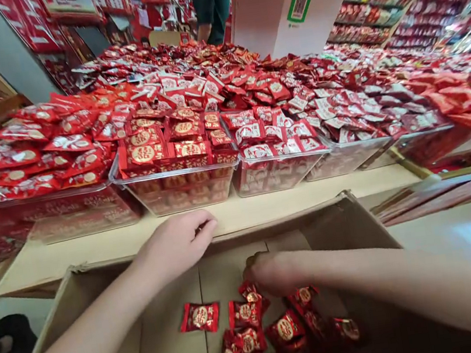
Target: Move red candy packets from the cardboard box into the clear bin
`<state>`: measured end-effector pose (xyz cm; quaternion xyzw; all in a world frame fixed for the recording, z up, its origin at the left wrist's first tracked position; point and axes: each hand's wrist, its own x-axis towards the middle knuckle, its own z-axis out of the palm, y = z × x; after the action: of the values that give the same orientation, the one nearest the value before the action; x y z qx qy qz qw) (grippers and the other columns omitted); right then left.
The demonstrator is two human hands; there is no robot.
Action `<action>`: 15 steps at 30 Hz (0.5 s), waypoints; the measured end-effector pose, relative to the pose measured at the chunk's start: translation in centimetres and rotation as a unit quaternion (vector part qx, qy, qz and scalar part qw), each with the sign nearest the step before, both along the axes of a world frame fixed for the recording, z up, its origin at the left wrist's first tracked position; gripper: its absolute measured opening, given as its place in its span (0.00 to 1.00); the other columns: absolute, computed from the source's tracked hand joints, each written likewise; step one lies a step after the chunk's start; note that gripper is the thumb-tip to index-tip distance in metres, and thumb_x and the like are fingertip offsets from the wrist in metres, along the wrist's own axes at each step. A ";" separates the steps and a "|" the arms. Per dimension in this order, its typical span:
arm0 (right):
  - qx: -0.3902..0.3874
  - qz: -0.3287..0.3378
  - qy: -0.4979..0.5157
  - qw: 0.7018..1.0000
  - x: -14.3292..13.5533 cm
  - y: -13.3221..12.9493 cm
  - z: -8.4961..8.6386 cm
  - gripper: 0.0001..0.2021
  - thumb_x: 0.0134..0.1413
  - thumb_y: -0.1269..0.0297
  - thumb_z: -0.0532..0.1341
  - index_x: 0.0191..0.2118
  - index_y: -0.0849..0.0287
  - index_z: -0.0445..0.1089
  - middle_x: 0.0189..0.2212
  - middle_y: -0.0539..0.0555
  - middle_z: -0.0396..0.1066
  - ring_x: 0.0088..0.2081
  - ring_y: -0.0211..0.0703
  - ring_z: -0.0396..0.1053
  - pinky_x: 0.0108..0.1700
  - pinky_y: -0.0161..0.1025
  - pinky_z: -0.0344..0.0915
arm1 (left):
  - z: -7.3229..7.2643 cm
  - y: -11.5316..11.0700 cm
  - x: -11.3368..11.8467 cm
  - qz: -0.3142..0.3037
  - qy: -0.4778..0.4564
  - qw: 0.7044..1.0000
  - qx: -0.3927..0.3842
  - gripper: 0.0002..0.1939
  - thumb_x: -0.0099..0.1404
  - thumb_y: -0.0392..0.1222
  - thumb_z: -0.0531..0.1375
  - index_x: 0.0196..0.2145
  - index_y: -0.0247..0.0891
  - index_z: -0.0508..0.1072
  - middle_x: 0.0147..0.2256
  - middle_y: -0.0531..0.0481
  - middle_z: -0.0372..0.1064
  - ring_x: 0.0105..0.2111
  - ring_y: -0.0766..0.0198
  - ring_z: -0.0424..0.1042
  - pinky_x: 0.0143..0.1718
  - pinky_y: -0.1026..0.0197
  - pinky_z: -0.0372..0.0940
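Observation:
My left hand [178,238] hangs over the far edge of a cardboard box [173,351], its fingers curled in, with nothing visible in them. Inside the box, my right hand [271,271] reaches down with bent fingers at a small red packet [249,292]; its fingertips are mostly hidden. More red packets with gold print [200,317] lie scattered on the box bottom, one apart at the left and several bunched below my right hand.
Clear plastic bins [182,191] heaped with red packets stand in a row on a pale wooden shelf [108,243] beyond the box. A person [213,9] stands behind the heaps. A dark shoe [14,336] shows at the left.

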<state>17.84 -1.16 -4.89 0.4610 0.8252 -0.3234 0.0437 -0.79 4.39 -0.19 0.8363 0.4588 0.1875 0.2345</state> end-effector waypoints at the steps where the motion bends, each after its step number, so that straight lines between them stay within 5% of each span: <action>1: 0.003 -0.024 -0.024 0.999 -0.1 -0.6 -2.7 0.14 0.28 0.82 0.64 0.25 0.57 0.72 0.27 0.52 0.71 0.27 0.40 0.66 0.27 0.34 0.59 | 0.0 0.0 0.0 -0.015 0.011 1.000 -0.004 0.10 0.61 0.43 0.51 0.30 0.43 0.72 0.27 0.57 0.70 0.27 0.65 0.66 0.30 0.66 0.55; 4: 0.018 -0.017 -0.082 0.996 -0.1 -1.5 -7.9 0.18 0.32 0.77 0.65 0.37 0.59 0.71 0.43 0.60 0.66 0.41 0.51 0.65 0.35 0.39 0.63 | 0.1 0.0 0.0 -0.036 0.033 0.999 -0.010 0.12 0.63 0.43 0.49 0.32 0.41 0.71 0.27 0.55 0.69 0.28 0.65 0.64 0.31 0.64 0.54; 7: -0.010 0.013 -0.096 0.995 0.0 -1.4 -8.8 0.16 0.39 0.74 0.63 0.39 0.63 0.68 0.45 0.63 0.64 0.44 0.53 0.64 0.38 0.40 0.63 | 0.1 0.0 -0.1 -0.036 0.031 0.999 -0.016 0.12 0.63 0.44 0.48 0.31 0.41 0.70 0.26 0.56 0.68 0.27 0.64 0.63 0.30 0.63 0.54; 10: -0.083 0.025 -0.068 0.994 0.2 -0.6 -7.0 0.11 0.39 0.69 0.64 0.34 0.61 0.67 0.33 0.55 0.69 0.34 0.44 0.66 0.32 0.35 0.62 | 0.0 0.0 -0.2 -0.026 -0.003 0.999 -0.031 0.11 0.62 0.44 0.51 0.30 0.41 0.71 0.27 0.55 0.69 0.28 0.64 0.65 0.31 0.63 0.56; 12: -0.157 -0.024 0.006 0.987 0.2 0.0 -4.8 0.10 0.40 0.65 0.65 0.32 0.59 0.66 0.25 0.49 0.67 0.28 0.39 0.65 0.29 0.34 0.60 | 0.0 -0.1 -0.3 -0.012 -0.044 0.998 -0.046 0.10 0.61 0.45 0.52 0.32 0.41 0.71 0.31 0.54 0.70 0.31 0.63 0.67 0.33 0.62 0.58; 15: -0.321 -0.109 0.232 0.912 -0.1 0.4 -0.7 0.11 0.43 0.60 0.63 0.30 0.61 0.66 0.23 0.47 0.66 0.23 0.34 0.63 0.30 0.34 0.62 | 0.2 -0.3 -0.6 0.008 -0.114 0.991 -0.072 0.12 0.62 0.48 0.51 0.38 0.40 0.69 0.33 0.51 0.72 0.32 0.63 0.70 0.33 0.63 0.63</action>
<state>17.78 -0.77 -5.61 0.4211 0.6083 -0.6717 -0.0392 -1.39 4.05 0.05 0.7865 0.4483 0.2499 0.3435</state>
